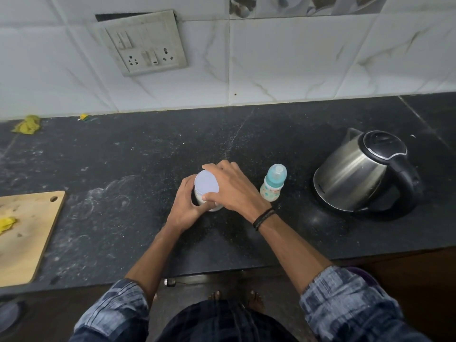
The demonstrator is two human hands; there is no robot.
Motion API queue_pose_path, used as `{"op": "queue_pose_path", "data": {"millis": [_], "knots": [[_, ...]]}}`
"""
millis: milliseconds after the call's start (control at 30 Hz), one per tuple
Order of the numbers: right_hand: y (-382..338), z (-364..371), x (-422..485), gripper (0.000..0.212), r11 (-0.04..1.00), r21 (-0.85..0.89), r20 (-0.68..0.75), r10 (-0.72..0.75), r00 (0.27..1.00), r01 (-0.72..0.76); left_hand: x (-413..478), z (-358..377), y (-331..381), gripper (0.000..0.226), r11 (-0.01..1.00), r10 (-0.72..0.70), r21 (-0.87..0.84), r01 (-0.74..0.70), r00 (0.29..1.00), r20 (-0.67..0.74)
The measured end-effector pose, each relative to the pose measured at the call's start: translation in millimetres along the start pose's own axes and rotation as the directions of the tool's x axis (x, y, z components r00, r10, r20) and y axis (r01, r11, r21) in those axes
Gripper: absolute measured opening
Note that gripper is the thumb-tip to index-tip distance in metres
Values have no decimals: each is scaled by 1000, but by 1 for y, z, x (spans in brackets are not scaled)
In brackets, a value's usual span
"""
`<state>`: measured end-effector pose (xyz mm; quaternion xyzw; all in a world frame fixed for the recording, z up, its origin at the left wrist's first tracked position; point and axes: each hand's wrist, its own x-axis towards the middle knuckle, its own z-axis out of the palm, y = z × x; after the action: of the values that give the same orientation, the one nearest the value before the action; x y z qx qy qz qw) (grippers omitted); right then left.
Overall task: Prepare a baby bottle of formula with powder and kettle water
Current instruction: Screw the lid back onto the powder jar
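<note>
A white formula tin with a pale lilac lid (206, 181) stands upright in the middle of the black counter (128, 154). My left hand (186, 207) wraps around the tin's side from the left. My right hand (230, 185) lies over the lid's right edge, fingers curled on the rim. A small baby bottle (272, 184) with a teal collar and clear cap stands just right of the tin, untouched. Further right sits a steel electric kettle (362, 169) with a black lid and handle, lid shut.
A wooden cutting board (27, 233) with yellow scraps lies at the left edge. A yellow cloth (27, 124) sits by the tiled wall. A switch and socket panel (145, 44) is on the wall. The counter's front edge runs near my body.
</note>
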<state>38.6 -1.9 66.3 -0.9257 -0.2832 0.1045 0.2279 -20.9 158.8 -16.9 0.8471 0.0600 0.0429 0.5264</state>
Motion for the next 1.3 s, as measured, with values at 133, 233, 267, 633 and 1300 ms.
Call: {"op": "queue_pose_path", "data": {"millis": [133,233,267,633,1300], "knots": [[1,-2,2,88,999,-6,-42,36,998,-36,-1,1,1,81,1000,-12,-11,12,1000,8],[2,-3,2,86,1000,-5,-18,-15,1000,15,-1,0,0,81,999,-26,-21,26,1000,11],[2,-2,2,84,1000,-7,-5,-19,1000,19,-1,0,0,82,999,-32,-15,32,999,10],[-1,-1,1,85,998,-62,-49,15,999,-18,-2,0,2,80,999,-53,-10,53,999,10],[-5,3,4,89,980,-194,-119,19,993,-42,-3,1,-2,81,998,-47,-48,48,999,19]]}}
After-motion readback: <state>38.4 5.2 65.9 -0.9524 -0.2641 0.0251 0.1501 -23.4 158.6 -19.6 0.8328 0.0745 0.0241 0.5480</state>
